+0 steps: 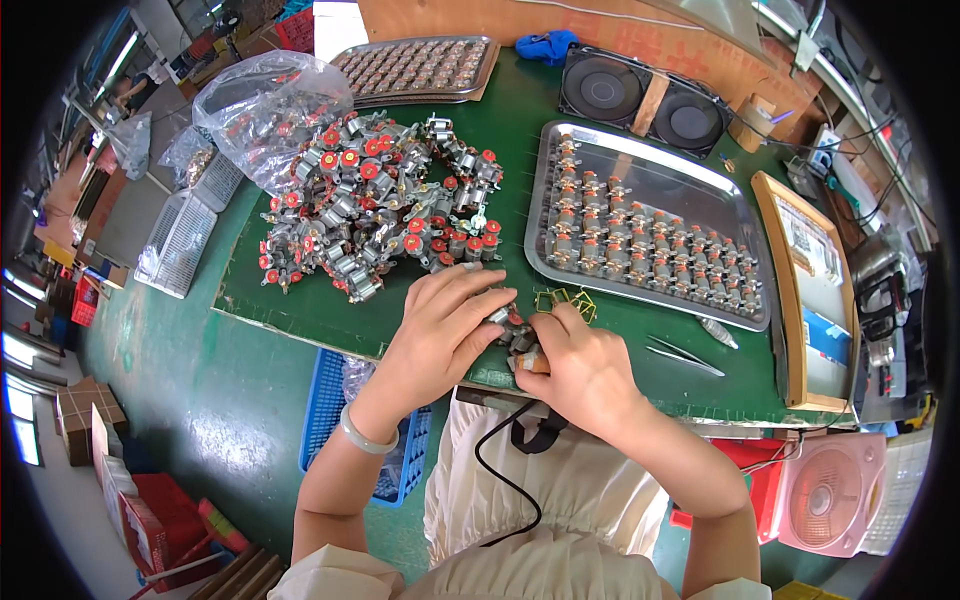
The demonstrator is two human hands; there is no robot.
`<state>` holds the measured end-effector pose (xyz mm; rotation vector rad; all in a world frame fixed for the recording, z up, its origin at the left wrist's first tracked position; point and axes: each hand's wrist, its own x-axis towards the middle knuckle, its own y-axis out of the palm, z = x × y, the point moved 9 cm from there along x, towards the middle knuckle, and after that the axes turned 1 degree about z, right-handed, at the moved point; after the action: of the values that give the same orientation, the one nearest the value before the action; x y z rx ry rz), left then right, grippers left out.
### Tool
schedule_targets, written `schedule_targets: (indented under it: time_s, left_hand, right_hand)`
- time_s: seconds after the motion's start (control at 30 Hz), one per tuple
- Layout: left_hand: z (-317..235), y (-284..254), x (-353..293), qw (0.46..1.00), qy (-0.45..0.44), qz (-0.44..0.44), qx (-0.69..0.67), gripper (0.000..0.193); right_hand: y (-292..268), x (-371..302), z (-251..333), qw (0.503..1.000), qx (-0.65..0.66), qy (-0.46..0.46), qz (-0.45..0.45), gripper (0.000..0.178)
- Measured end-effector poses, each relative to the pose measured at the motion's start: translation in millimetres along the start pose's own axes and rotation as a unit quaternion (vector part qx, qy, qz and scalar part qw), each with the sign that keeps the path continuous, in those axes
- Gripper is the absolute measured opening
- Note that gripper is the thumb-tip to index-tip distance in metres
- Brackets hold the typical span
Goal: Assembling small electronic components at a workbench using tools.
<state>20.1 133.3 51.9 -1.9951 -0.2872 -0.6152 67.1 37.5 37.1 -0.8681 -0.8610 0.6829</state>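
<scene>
At the far left, off the bench, a white slatted basket (180, 240) lies beside the green floor, and a clear plastic bag (268, 105) with more parts slumps over the left rear corner of the green mat (300, 300). Just right of the bag a big loose heap of small metal parts with red caps (380, 205) covers the left half of the mat, reaching close to its left edge and leaving only a narrow bare strip along the near edge. Below that edge a blue crate (325, 410) sits under the bench. The left hand (440, 330), with a pale bangle (365, 435) at the wrist, comes in from below, its fingers curled down over one small metal part (512, 330) at the near edge of the mat, just in front of the heap. The right hand (580, 370) meets it from the other side, thumb and fingers pinched on the same part, so both hands touch around it. A few thin brass clips (565, 300) lie just behind the right hand. Further right a steel tray (560, 270) holds neat rows of finished parts, its near rim leaving an open band of mat where tweezers (685, 355) lie alone. At the back, another tray (415, 70) and a black double fan (640, 100) line the rear edge, and a wooden-framed board (770, 280) closes the right side.
</scene>
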Motion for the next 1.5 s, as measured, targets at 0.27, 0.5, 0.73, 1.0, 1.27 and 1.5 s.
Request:
schedule_targets:
  time_s: [0.27, 0.5, 0.73, 1.0, 1.27, 1.5]
  left_hand:
    - [6, 0, -6, 0.999, -0.043, 0.006, -0.029, 0.032]
    - [-1, 3, -2, 0.998, -0.025, 0.038, 0.034, 0.038]
    - [5, -2, 9, 0.991, -0.02, 0.103, 0.086, 0.052]
    - [8, 17, 15, 0.939, 0.073, 0.132, 0.309, 0.034]
    - [-13, 12, 9, 0.927, 0.143, 0.091, 0.334, 0.025]
    - [-16, 6, -13, 0.931, 0.0, 0.193, 0.309, 0.042]
  right_hand:
    - [-15, -4, -4, 0.997, 0.015, 0.002, 0.082, 0.025]
    - [-18, -17, -18, 0.997, 0.04, 0.011, 0.064, 0.031]
    - [-21, -24, -15, 0.998, 0.034, -0.008, 0.048, 0.045]
    - [-14, -23, -15, 1.0, 0.007, -0.013, 0.025, 0.033]
    - [-27, -23, -18, 0.999, 0.028, -0.008, 0.041, 0.027]
    - [-23, -31, -28, 0.997, 0.045, -0.008, 0.054, 0.03]
